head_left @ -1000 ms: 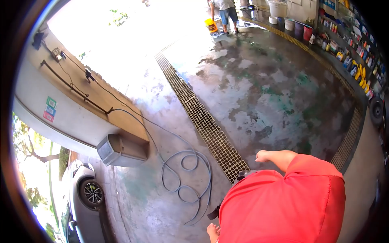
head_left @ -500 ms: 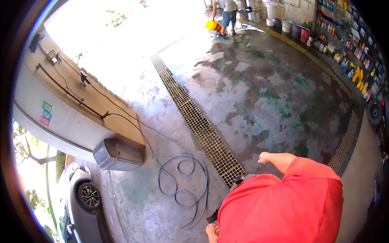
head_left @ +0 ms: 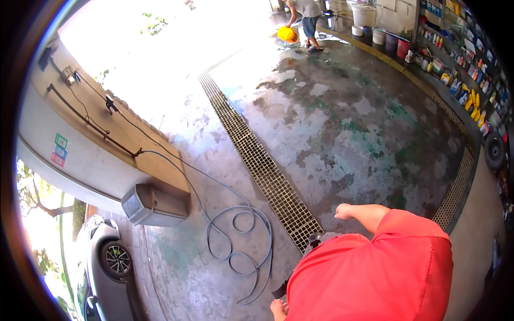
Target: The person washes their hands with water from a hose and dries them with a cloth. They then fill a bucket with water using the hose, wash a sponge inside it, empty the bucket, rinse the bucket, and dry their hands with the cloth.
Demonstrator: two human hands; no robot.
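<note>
Over at 8 o'clock I can see a car (head_left: pixel 110 278) standing outside, and nearer in, at 9, a grey bin (head_left: pixel 152 206) sits against the wall. Then comes the hose (head_left: pixel 271 241), lying in loose loops on the floor (head_left: pixel 348 144). From the left hand (head_left: pixel 277 307), the loops lie toward 11 o'clock, near but not touching, and the pile stretches roughly from 12 to 6. That left hand is clearly the nearer of the two. Its fingers look loosely curled; I can make out nothing in them, though I can't tell how tightly they close.

Next is the long drain grate (head_left: pixel 267 171), running from 11 to 5, between the hose and the right hand (head_left: pixel 344 211). It passes on that hand's 9 o'clock side, well below it. The right hand's fingers look bent inward; I can't tell whether they meet the palm, and nothing shows in them.

Toward 12, another person (head_left: pixel 309 21) stoops, holding a tipped yellow bucket (head_left: pixel 287 35). Bottles crowd the shelves (head_left: pixel 466 80) at 2.
</note>
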